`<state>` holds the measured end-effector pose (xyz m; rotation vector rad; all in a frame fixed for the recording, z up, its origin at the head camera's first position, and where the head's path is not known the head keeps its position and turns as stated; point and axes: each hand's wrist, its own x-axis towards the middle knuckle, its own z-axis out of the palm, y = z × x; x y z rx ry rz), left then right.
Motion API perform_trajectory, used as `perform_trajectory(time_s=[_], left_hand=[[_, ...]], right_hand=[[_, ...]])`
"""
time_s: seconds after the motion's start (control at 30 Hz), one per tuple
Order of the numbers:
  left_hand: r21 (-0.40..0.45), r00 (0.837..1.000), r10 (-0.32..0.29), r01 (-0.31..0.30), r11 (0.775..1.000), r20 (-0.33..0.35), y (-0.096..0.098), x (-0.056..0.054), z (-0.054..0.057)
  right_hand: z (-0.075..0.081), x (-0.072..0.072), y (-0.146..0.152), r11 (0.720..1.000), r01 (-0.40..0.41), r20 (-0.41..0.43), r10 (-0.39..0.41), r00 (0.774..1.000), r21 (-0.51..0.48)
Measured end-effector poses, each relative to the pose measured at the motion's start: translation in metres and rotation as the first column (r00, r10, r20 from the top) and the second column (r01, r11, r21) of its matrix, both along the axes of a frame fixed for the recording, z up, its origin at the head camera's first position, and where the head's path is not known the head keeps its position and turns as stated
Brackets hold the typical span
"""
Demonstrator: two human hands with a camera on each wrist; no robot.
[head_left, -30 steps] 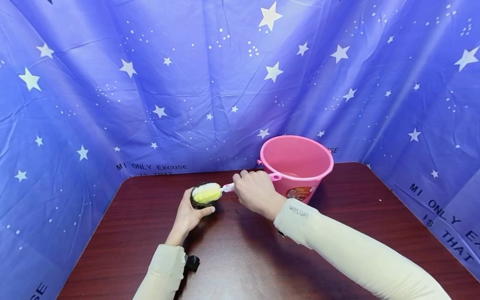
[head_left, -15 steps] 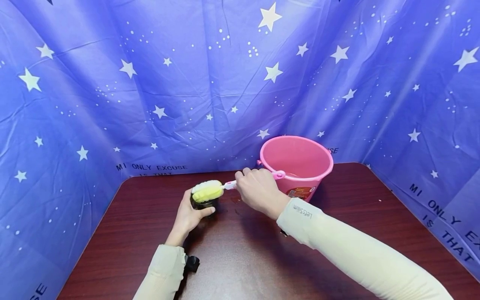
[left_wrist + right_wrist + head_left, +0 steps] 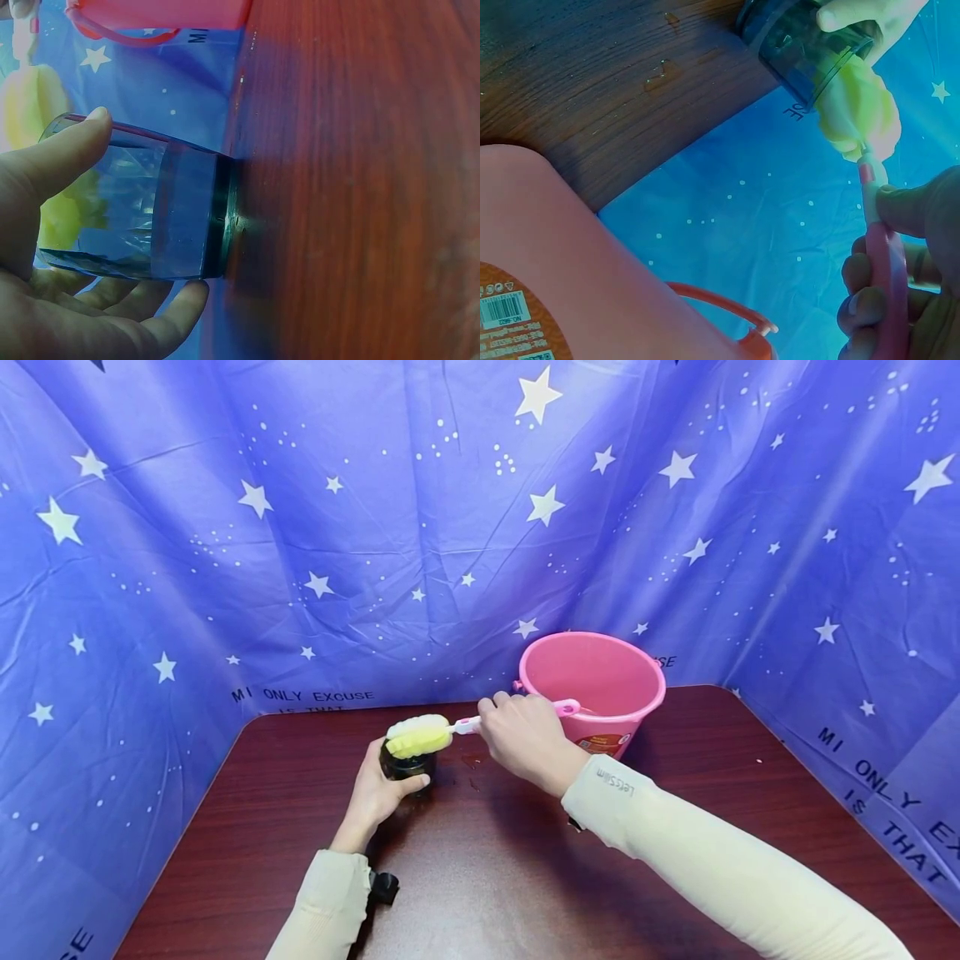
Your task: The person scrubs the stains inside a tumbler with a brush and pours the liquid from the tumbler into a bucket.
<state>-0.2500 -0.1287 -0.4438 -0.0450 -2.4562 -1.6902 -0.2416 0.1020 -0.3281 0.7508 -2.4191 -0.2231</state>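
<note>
My left hand (image 3: pixel 377 795) grips a dark, see-through cup (image 3: pixel 410 767), thumb on the near side and fingers around the other. In the left wrist view the cup's base (image 3: pixel 221 217) appears to stand on the table. A cup brush (image 3: pixel 862 112) with a yellow and white sponge head is in my right hand (image 3: pixel 527 737), its pink and white handle (image 3: pixel 889 277) wrapped by the fingers and thumb. The sponge lies tilted across the cup's mouth. Part of it shows inside through the cup wall in the left wrist view; the rest bulges out above the rim.
A pink bucket (image 3: pixel 540 672) stands at the back of the dark red wooden table (image 3: pixel 480 860), just behind my right hand. Small wet spots (image 3: pixel 660 75) lie on the wood between cup and bucket. A blue star-printed curtain (image 3: pixel 375 527) borders the table.
The sponge head has risen partly out of the cup and shifted right, baring more of the cup's rim and wall. My right hand moved slightly right with the brush; the left stayed in place.
</note>
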Motion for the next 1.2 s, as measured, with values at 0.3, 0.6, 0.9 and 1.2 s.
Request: perform_trajectory(time_s=[0.3,0.6,0.9,1.2], left_hand=[[0.009,1.000,-0.005,0.005,1.000,0.002,0.000,0.000,0.001],[0.020,1.000,-0.008,0.008,1.000,-0.002,0.000,0.000,0.001],[0.019,1.000,-0.004,0.004,1.000,0.008,0.001,0.000,0.001],[0.015,1.000,-0.002,0.002,1.000,0.009,0.001,0.000,0.000]], right_hand=[[-0.001,0.002,0.004,0.998,-0.006,0.004,0.007,1.000,-0.057],[-0.007,0.003,0.009,0.996,0.008,-0.006,-0.009,1.000,-0.092],[-0.013,0.007,0.016,0.989,0.044,0.021,-0.042,0.999,-0.138],[-0.022,0.010,0.024,0.976,0.061,0.092,-0.043,0.995,-0.210]])
